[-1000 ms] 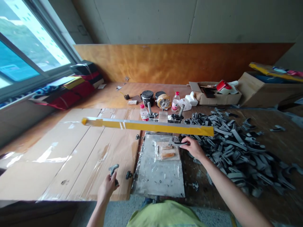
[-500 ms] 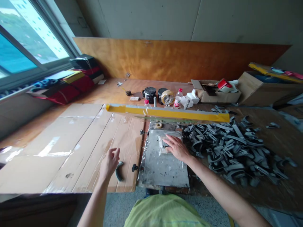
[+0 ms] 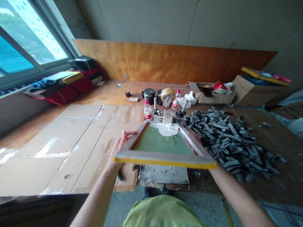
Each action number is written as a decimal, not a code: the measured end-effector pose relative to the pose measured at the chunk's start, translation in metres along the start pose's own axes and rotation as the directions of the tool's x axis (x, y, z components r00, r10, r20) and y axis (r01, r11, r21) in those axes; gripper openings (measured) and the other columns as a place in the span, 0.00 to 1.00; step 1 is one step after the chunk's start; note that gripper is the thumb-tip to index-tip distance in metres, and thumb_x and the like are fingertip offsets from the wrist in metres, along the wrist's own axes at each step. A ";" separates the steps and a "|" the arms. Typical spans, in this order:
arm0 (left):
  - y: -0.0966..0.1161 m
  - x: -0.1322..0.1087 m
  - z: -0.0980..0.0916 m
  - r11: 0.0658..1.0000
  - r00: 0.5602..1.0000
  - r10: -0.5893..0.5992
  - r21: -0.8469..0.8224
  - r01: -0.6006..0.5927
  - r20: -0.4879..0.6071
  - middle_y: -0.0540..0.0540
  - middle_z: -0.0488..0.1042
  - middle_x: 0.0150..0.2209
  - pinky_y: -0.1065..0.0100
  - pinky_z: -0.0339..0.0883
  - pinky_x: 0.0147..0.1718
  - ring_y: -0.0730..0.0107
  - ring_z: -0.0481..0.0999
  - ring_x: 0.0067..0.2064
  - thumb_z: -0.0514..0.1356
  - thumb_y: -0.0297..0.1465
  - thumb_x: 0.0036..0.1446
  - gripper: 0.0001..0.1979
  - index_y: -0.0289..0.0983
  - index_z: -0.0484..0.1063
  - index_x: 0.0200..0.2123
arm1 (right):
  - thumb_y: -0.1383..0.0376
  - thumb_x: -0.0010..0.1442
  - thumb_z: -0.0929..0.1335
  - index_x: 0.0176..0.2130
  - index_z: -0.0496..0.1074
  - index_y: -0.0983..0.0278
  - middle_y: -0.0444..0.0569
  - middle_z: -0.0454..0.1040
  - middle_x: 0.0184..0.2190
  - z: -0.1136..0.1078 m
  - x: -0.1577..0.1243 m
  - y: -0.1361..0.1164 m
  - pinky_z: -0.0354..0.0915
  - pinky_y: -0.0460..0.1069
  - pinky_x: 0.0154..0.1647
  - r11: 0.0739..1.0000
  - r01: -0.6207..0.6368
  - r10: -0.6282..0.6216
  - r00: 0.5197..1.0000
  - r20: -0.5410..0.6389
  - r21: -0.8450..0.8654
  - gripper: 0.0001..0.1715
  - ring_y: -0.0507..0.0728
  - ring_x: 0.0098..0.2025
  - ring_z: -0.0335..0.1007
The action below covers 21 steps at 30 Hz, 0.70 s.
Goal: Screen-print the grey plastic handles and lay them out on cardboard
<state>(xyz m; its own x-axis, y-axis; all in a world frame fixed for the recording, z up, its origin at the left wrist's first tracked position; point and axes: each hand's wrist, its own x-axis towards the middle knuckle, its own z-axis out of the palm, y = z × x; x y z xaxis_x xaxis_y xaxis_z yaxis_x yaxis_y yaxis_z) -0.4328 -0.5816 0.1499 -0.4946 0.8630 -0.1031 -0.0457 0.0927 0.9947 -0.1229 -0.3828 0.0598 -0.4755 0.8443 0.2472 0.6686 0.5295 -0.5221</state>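
Note:
A screen printing frame point(image 3: 165, 156) with green mesh, red inner edges and yellow tape along its front hangs tilted over the metal base plate point(image 3: 165, 175). My left hand point(image 3: 121, 142) grips its left side, with fingers bent near the rim. At the opposite side, my right hand point(image 3: 195, 138) holds the frame, its fingers mostly hidden behind the rail. White ink point(image 3: 168, 129) lies at the far end of the mesh. Below my left wrist, a curved grey plastic part point(image 3: 120, 176) rests on the cardboard point(image 3: 78, 151), partly covered. The frame hides the middle of the plate.
Many grey plastic parts point(image 3: 227, 142) are heaped on the right. Behind the frame stand clamp posts point(image 3: 184, 106), a red-capped bottle point(image 3: 147, 111), black tubs point(image 3: 149, 95) and a tape roll point(image 3: 168, 94). An open carton point(image 3: 215, 97) sits at the back right.
The frame has come down from its raised position to a low tilt over the plate. My right hand has left the plate, and both hands are now at the frame's sides.

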 end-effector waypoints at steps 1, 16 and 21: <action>-0.014 -0.011 -0.004 0.996 0.996 -0.081 0.026 0.080 0.025 0.47 0.78 0.32 0.70 0.67 0.24 0.67 0.75 0.29 0.56 0.55 0.56 0.27 0.38 0.76 0.43 | 0.62 0.66 0.63 0.47 0.76 0.68 0.52 0.79 0.46 -0.011 0.008 0.002 0.67 0.50 0.53 1.000 -0.018 0.017 0.998 -0.055 -0.016 0.18 0.56 0.47 0.75; -0.152 -0.028 -0.001 0.941 0.961 -0.276 0.212 0.266 0.018 0.50 0.74 0.30 0.70 0.64 0.27 0.68 0.72 0.29 0.57 0.55 0.53 0.38 0.37 0.64 0.60 | 0.62 0.62 0.68 0.43 0.73 0.64 0.54 0.77 0.43 0.030 0.064 -0.066 0.64 0.50 0.46 0.896 0.176 -0.034 0.943 0.332 -0.408 0.10 0.60 0.46 0.71; -0.148 -0.031 0.001 0.940 0.963 -0.268 0.220 0.262 -0.004 0.49 0.76 0.31 0.68 0.66 0.30 0.65 0.74 0.31 0.57 0.55 0.53 0.37 0.36 0.68 0.57 | 0.66 0.61 0.66 0.42 0.73 0.67 0.58 0.77 0.41 0.031 0.047 -0.059 0.62 0.52 0.46 0.860 0.131 -0.007 0.970 0.244 -0.494 0.10 0.62 0.47 0.70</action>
<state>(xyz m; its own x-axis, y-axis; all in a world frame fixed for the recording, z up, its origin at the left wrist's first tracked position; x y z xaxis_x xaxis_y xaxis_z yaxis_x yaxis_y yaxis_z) -0.4097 -0.6210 0.0057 -0.4680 0.8044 -0.3660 0.0182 0.4228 0.9060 -0.2024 -0.3772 0.0773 -0.6056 0.7945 0.0445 0.7949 0.6066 -0.0138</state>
